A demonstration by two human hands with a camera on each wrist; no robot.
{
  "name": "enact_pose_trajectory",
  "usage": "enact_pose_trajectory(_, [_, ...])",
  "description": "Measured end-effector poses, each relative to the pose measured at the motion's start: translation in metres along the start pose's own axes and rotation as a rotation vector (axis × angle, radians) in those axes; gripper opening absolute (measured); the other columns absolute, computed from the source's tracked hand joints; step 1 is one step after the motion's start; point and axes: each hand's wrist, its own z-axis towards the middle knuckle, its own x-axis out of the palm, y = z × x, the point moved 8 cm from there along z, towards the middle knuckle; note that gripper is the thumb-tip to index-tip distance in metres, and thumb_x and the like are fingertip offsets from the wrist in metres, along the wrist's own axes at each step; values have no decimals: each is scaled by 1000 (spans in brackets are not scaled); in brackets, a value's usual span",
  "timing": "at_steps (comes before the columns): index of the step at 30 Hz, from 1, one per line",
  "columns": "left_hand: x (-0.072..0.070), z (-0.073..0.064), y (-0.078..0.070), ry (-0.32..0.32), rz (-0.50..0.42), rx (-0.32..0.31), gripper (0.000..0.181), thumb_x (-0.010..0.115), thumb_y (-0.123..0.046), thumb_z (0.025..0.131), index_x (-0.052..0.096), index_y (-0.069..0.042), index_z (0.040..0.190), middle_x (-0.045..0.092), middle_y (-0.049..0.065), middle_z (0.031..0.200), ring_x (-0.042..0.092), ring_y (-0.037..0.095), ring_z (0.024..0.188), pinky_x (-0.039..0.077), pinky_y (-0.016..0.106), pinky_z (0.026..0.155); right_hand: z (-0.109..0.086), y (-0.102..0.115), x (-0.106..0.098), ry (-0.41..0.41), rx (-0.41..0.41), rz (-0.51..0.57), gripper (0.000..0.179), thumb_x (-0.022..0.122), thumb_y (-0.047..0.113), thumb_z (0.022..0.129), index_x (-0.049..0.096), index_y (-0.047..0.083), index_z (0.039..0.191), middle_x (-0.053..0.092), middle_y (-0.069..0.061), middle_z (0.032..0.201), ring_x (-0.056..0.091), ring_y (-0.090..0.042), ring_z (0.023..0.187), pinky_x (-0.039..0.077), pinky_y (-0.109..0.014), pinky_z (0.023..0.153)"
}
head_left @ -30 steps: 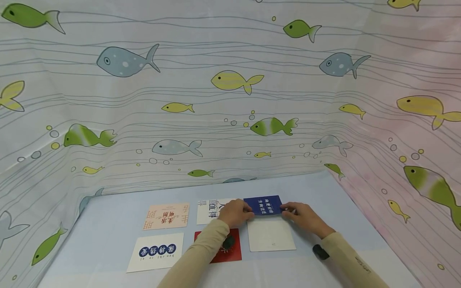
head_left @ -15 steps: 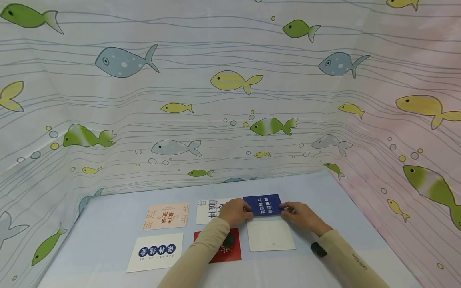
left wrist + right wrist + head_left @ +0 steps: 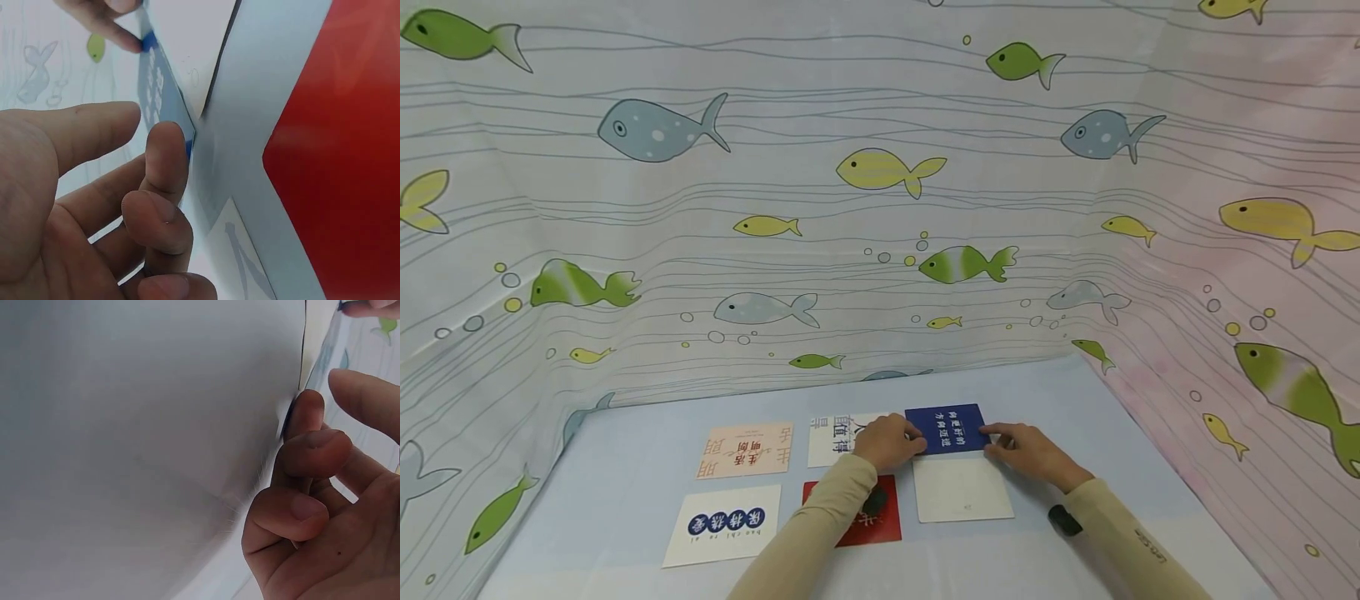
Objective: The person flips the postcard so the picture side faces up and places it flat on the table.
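A dark blue postcard (image 3: 949,429) with white lettering lies at the back right of the table, its near edge next to the far edge of a blank white card (image 3: 964,492). My left hand (image 3: 887,442) touches its left edge with the index finger; in the left wrist view the thumb (image 3: 106,128) stands apart from that finger. At the opposite edge is my right hand (image 3: 1033,452). In the right wrist view its index fingertip (image 3: 307,409) meets the blue corner, and a gap separates it from the thumb. The remaining fingers of both hands are loosely bent.
Left of my hands lie a pink card (image 3: 747,450), a white card with blue circles (image 3: 727,525), a red card (image 3: 880,517) and a white lettered card (image 3: 823,442); my left arm partly covers the last two. A fish-patterned curtain (image 3: 865,100) borders the table.
The blue postcard's near edge has shifted slightly toward me and looks flatter, close to the blank card. The thumbs and fingers stay at its two sides; both arms barely move.
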Motion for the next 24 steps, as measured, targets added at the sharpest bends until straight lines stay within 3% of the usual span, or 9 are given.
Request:
enact_pose_trajectory(4, [0, 0, 0, -4, 0, -6, 23, 73, -33, 90, 81, -17, 105, 75, 3, 105, 64, 18, 86, 51, 35, 68, 0, -2, 1, -2, -2, 11, 42, 72, 22, 95, 64, 13, 136, 61, 1, 92, 53, -17, 81, 46, -35, 69])
enact_pose_trajectory(13, [-4, -5, 1, -50, -29, 9, 18, 72, -32, 91, 80, -18, 100, 70, -5, 86, 57, 12, 71, 47, 31, 62, -2, -3, -1, -1, 1, 21, 43, 72, 22, 95, 63, 14, 136, 63, 2, 95, 55, -16, 83, 48, -34, 70])
enact_pose_trajectory(20, [-20, -27, -6, -154, 117, 10, 23, 78, -36, 86, 79, -14, 93, 72, -2, 79, 54, 13, 59, 43, 32, 54, -13, -5, -4, -1, 37, 34, 39, 72, 24, 95, 65, 14, 132, 62, 1, 97, 55, -17, 82, 49, -34, 68])
enact_pose_trajectory(24, [-21, -37, -11, -185, 223, -2, 31, 82, -41, 82, 79, -11, 92, 70, 0, 75, 54, 15, 57, 45, 35, 55, -17, -9, -5, -8, 53, 19, 40, 74, 25, 94, 66, 14, 132, 62, 3, 96, 55, -16, 80, 47, -33, 68])
